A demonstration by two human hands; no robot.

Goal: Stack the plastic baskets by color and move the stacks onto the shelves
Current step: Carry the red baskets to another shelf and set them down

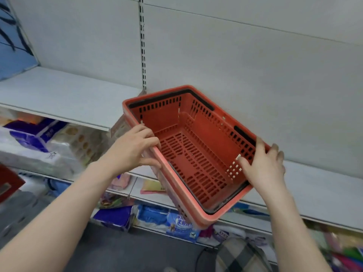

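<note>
Apparently empty, red basket gripped by left hand, right hand

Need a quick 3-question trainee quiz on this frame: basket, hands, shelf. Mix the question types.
1. True or false: the red basket holds groceries.
2. Which hand grips which part? A) both hands on the black handles; B) left hand on the long near rim, right hand at the right corner; C) only one hand touches it.
3. Fill in: the basket is held tilted in front of the white ____, not resting flat on it.

Key:
1. False, it is empty.
2. B. The black handles lie folded along the rim, untouched.
3. Shelf.
</note>
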